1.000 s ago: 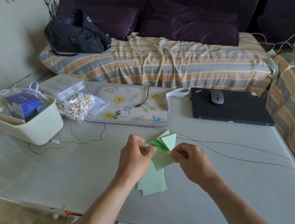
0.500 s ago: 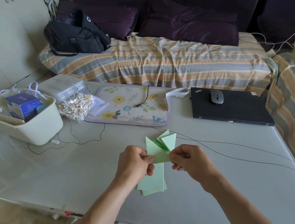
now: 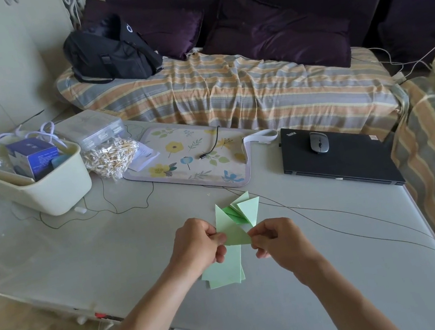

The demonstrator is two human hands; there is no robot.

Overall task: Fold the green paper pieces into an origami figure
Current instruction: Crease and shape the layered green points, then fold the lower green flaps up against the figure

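Nearest the camera, two bare forearms reach over the pale desk [image 3: 372, 268]. Between them a stack of green paper sheets [image 3: 225, 270] lies flat on the desk, partly under the left hand [image 3: 199, 244], its near corners fanned slightly apart.

Just above that stack, both hands meet on a folded green piece [image 3: 231, 230], a pointed triangle held over the desk. The left hand pinches its left edge, fingers curled with the thumb on top; the right hand [image 3: 276, 237] pinches its right corner, fingers curled likewise. The triangle's tip points away from the person, and its base spans the gap between the two hands.

Right behind the held piece sits a cluster of folded green units [image 3: 242, 208], darker creases between lighter flaps; whether it rests on the desk or joins the held piece is hard to tell from this angle.

Thin dark cables [image 3: 336, 227] run across the desk to the right. Farther back lie a floral mat [image 3: 192, 160], a closed black laptop [image 3: 353, 159] with a grey mouse [image 3: 319, 142] on it, and a cream bin [image 3: 50, 190]. Beyond the desk a striped blanket [image 3: 241, 89] covers a sofa carrying a black bag [image 3: 111, 53].
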